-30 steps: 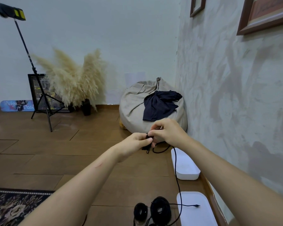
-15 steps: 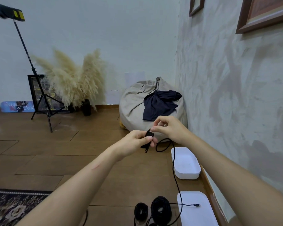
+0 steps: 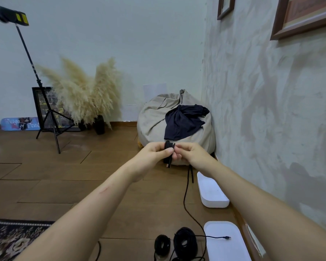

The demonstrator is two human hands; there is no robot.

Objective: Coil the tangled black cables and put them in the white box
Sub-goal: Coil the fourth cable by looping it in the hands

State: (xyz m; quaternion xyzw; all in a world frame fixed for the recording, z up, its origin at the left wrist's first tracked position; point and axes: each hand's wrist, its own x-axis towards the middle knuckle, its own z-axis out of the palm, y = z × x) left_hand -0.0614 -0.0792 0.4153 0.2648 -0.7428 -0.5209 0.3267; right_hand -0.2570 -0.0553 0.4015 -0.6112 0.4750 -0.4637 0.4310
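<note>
- A patterned rug (image 3: pixel 11 240) covers the near left corner of the wooden floor (image 3: pixel 45 185).
- A light stand (image 3: pixel 47 117) stands by the far wall, just in front of a black frame (image 3: pixel 36 108) that leans there. Pampas grass (image 3: pixel 87 95) in dark vases is beside them.
- The left hand (image 3: pixel 152 157) is held out at mid-view. It grips a small coil (image 3: pixel 168 146) of black cable, with the thumb pressed across the strands and a short plug end poking out below.
- Behind the hands, a beige beanbag (image 3: pixel 154 119) sits in the corner with a dark cloth (image 3: pixel 184 125) draped over it.
- The right hand (image 3: pixel 196 157) meets the left, its curled fingertips pinching the same coil from the right.
- From under the hands, the loose cable (image 3: pixel 185 194) hangs down to the floor and runs toward the viewer.
- Two finished coils (image 3: pixel 185 243) lie on the near floor, side by side.
- The white box (image 3: pixel 213 202) sits on the floor against the right wall, below the right forearm; no cable is in it.
- Nearer, a white tray (image 3: pixel 226 249) lies by the same wall, with a cable plug (image 3: pixel 227 237) resting on it.
</note>
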